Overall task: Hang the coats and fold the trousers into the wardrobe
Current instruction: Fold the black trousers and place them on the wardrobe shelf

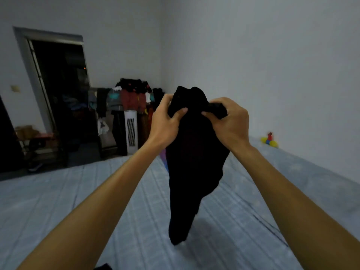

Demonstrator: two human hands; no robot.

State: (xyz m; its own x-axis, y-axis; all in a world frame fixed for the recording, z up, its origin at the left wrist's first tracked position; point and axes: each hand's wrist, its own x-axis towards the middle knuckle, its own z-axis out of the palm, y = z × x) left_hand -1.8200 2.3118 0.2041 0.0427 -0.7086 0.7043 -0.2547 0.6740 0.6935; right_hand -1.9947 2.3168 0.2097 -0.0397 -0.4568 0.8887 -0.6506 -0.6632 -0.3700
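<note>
- We look down on the bed (68, 191), its pale striped cover spread below us.
- We hold the black garment (194, 162) up over the bed; it hangs bunched, its low end near the cover.
- Our left hand (165, 121) grips its upper edge, fingers curled tight and thumb pressed on the cloth.
- Our right hand (231, 121) clutches a fold alongside, fingers closed round it.
- A small toy (269, 141) lies by the wall.

open bed (78, 191) beneath; wall (272, 75) right
</note>
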